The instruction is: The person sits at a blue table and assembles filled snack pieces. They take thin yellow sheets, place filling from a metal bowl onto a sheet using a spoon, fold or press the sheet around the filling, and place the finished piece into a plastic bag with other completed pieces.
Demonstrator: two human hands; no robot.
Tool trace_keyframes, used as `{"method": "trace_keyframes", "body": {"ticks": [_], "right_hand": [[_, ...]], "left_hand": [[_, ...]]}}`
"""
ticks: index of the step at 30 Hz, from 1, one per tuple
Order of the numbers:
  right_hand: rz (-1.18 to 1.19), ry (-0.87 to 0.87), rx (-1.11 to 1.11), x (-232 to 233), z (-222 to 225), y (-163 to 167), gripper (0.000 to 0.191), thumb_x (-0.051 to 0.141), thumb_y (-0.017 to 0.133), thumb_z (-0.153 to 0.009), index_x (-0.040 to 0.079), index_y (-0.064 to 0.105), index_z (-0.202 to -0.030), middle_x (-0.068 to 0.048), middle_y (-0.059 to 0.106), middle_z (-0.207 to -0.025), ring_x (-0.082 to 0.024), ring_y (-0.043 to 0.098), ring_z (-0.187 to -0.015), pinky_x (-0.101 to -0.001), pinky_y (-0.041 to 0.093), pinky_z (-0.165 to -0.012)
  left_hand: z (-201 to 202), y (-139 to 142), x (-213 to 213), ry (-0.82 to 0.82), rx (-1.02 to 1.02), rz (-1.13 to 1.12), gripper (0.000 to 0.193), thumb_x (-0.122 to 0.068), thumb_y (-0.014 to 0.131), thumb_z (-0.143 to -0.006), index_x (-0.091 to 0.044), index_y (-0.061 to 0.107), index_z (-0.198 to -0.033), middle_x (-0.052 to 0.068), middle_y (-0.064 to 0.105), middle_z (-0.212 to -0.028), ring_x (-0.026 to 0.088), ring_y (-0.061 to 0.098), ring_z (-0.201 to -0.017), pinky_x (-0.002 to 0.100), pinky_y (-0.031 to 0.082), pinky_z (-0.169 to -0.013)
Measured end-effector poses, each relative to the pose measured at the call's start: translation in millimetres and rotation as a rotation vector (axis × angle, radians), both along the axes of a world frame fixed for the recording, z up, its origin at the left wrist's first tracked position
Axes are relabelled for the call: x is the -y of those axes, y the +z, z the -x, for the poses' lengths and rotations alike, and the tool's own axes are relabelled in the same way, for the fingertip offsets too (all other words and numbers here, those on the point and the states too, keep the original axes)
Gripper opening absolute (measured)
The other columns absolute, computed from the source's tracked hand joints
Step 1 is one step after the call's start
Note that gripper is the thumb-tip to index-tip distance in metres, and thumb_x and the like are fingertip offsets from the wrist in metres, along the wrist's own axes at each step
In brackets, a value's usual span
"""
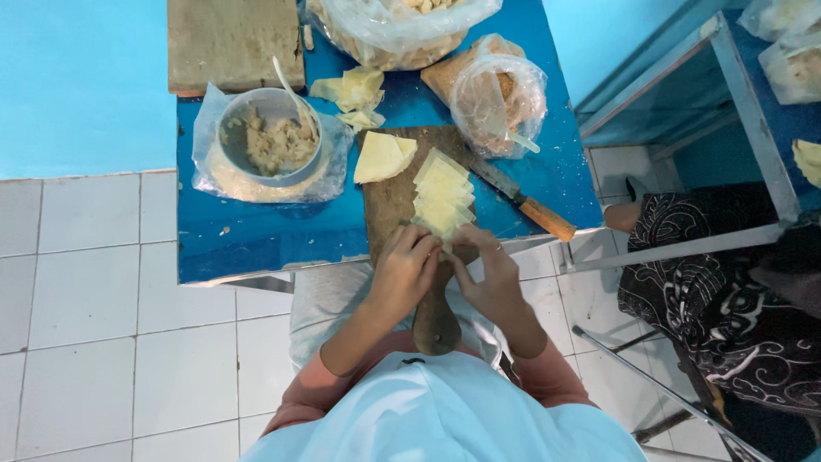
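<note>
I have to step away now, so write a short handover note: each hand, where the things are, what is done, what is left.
Left hand and right hand: both pinch one pale wrapper at the near end of the wooden board.
Row of wrappers lies overlapped on the board; one loose wrapper sits beside it.
Bowl of filling with spoon stands at left on the blue table; knife lies to the right.
Done: wrappers laid out.
Left: no filled pieces are visible yet.
</note>
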State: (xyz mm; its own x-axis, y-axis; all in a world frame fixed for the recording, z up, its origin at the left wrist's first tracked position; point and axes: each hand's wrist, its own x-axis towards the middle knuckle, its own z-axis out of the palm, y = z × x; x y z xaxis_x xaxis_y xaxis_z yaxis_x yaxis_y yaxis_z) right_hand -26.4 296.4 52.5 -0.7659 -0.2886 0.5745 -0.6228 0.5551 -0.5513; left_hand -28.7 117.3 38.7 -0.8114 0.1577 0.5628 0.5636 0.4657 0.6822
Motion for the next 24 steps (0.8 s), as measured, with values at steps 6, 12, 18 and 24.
{"method": "trace_keyframes", "body": {"ticks": [6, 12, 18, 24], "right_hand": [[-0.148, 0.212, -0.062, -12, 13, 15, 0.044, -0.005, 0.074, -0.087, 0.003, 0.059, -0.127, -0.011, 0.071, -0.102, -0.031, 0.07, -0.095, -0.0393, 0.057, -0.079], [-0.21, 0.336, -0.113, -22, 25, 16, 0.041, -0.004, 0.074, -0.086, 0.004, 0.06, -0.124, -0.014, 0.07, -0.102, -0.033, 0.069, -0.093, -0.0401, 0.057, -0.077], [0.02, 0.168, 0.278, -22, 31, 1, 0.038, 0.003, 0.08, -0.087, 0.004, 0.059, -0.119, -0.01, 0.071, -0.101, -0.022, 0.074, -0.081, -0.0311, 0.059, -0.07], [-0.052, 0.257, 0.034, -26, 28, 6, 0.045, 0.005, 0.083, -0.081, 0.005, 0.059, -0.119, -0.013, 0.069, -0.108, -0.029, 0.073, -0.094, -0.0325, 0.057, -0.078]], "left_hand": [[-1, 9, 5, -0.065, 0.028, -0.03, 0.016, 0.002, 0.069, -0.086, 0.001, 0.068, -0.102, 0.015, 0.062, -0.109, 0.037, 0.06, -0.102, 0.045, 0.05, -0.087], [-2, 27, 17, -0.175, 0.042, 0.036, 0.022, 0.0, 0.072, -0.082, 0.001, 0.068, -0.104, 0.015, 0.062, -0.113, 0.037, 0.058, -0.106, 0.045, 0.05, -0.089], [-3, 29, 17, -0.17, 0.025, 0.066, 0.022, -0.003, 0.073, -0.085, 0.001, 0.068, -0.106, 0.014, 0.062, -0.112, 0.036, 0.058, -0.105, 0.044, 0.05, -0.089], [2, 18, 10, -0.116, -0.007, 0.062, 0.016, 0.0, 0.069, -0.087, 0.0, 0.067, -0.103, 0.014, 0.063, -0.107, 0.036, 0.059, -0.101, 0.044, 0.05, -0.087]]}}
